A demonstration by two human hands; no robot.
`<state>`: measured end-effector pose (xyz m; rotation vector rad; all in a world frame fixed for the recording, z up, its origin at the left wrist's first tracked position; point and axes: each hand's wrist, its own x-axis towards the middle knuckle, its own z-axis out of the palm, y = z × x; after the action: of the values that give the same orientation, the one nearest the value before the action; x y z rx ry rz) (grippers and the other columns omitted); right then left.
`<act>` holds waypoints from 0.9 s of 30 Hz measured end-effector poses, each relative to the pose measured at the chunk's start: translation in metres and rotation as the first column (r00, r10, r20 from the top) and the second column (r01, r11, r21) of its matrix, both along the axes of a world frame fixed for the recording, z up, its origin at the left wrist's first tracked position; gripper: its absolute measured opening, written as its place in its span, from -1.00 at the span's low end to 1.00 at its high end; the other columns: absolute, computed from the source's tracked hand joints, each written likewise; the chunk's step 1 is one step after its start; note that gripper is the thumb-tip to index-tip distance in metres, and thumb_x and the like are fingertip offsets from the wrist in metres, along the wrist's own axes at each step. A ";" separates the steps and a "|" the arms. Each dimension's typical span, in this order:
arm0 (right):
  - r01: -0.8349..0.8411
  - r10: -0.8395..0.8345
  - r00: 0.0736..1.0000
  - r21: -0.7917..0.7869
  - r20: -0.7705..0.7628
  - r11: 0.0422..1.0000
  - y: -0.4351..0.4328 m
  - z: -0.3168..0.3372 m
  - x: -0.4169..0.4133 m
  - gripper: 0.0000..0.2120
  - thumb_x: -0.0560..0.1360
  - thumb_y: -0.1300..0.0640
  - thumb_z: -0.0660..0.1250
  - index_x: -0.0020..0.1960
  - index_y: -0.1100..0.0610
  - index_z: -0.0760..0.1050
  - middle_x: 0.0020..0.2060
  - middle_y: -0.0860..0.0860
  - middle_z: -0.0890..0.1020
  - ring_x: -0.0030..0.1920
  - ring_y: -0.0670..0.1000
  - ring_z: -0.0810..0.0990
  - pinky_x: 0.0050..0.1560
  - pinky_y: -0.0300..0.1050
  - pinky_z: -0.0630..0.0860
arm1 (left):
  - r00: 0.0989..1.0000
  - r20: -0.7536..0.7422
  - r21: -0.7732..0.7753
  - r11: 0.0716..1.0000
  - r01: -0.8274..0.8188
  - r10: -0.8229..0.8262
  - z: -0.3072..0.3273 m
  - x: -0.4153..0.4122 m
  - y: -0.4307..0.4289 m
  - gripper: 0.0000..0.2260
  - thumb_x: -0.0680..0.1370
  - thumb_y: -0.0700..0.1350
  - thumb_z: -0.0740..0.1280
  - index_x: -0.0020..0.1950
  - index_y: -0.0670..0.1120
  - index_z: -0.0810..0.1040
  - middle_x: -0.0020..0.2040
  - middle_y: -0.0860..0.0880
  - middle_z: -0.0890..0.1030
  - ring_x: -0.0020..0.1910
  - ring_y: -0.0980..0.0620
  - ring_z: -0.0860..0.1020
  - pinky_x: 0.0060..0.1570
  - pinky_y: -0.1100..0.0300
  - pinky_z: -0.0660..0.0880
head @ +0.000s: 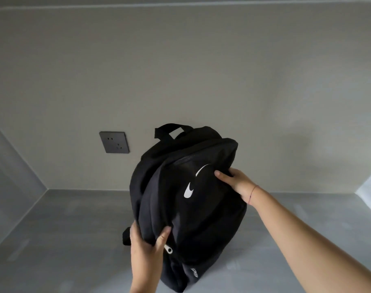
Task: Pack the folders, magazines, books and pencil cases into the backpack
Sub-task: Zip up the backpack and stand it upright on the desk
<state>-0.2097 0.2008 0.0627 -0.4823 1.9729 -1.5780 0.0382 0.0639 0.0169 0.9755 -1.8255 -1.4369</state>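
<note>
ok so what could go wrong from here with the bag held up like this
1. The backpack is held tilted over the grey surface by the left hand low down and the right hand near the top; loosening either grip could let it flop over.
2. No open compartment shows, so working the zipper pull likely needs a hand, leaving one to steady soft fabric.

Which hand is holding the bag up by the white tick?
The right hand, red string on its wrist, grips the backpack there; the left hand grips it lower, by a zipper pull.
</note>
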 end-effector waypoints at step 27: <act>0.324 -0.319 0.934 0.006 -0.163 0.946 0.014 -0.049 0.013 -0.29 0.15 -0.22 0.57 0.24 -0.13 0.43 0.19 -0.07 0.56 0.16 -0.07 0.57 0.22 -0.03 0.52 | 0.920 0.012 0.071 0.918 0.389 -0.391 -0.002 -0.108 -0.104 -0.18 0.27 0.02 0.58 0.42 0.11 0.21 0.25 0.14 0.41 0.20 0.11 0.42 0.22 0.15 0.38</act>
<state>-0.1971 0.2150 0.0134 -0.2890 2.2899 -1.7451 -0.0697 -0.0404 0.0151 0.6842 -2.0869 -1.7357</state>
